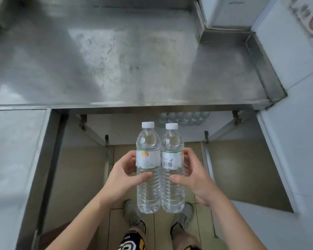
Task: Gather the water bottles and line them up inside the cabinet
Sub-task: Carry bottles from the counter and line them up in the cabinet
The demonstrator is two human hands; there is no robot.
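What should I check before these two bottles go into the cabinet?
1. Left hand grips left bottle: ok.
2. Right hand grips right bottle: ok.
3. Both white caps on: ok.
4. Cabinet doors swung open: ok.
5. Bottles already stored at the back right of the cabinet: ok.
6. Free shelf space beside them: cannot tell, hidden under the steel counter.

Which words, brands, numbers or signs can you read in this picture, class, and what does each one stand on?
None can be read for certain.
Left bottle label: orange-red logo, small print blurred.
Right bottle label: barcode, digits too small.
Shorts: white pattern or lettering, cut off and unreadable.
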